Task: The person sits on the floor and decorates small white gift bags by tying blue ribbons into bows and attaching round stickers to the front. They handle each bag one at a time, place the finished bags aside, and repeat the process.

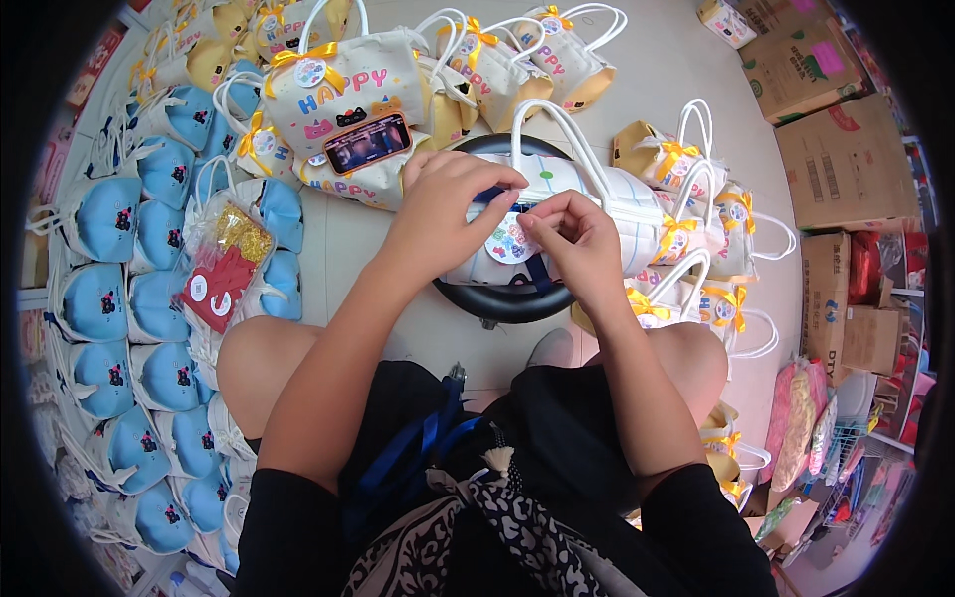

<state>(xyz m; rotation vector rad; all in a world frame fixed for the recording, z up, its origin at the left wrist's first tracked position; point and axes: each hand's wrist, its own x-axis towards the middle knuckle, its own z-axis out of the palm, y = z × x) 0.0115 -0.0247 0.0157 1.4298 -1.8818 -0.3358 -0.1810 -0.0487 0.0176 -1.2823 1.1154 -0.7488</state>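
Note:
A white handbag (627, 214) with thin blue lines and white handles lies across a round black stool (512, 306) in front of me. On its side is a round white tag (510, 240) with a colourful print, and a dark blue ribbon (540, 274) runs down below it. My left hand (445, 209) is closed, thumb and fingers pinching the ribbon at the tag's upper edge. Just right of it, my right hand (580, 242) also pinches the ribbon, fingertips close to the left ones. The ribbon between the fingertips is mostly hidden.
Cream bags with yellow bows (348, 90) stand beyond the stool and to its right. A phone (368, 144) rests on one. Rows of blue-and-white bags (104, 219) fill the left, with a clear packet (227, 269) on top. Cardboard boxes (846, 164) line the right. Blue ribbons (423, 438) lie over my lap.

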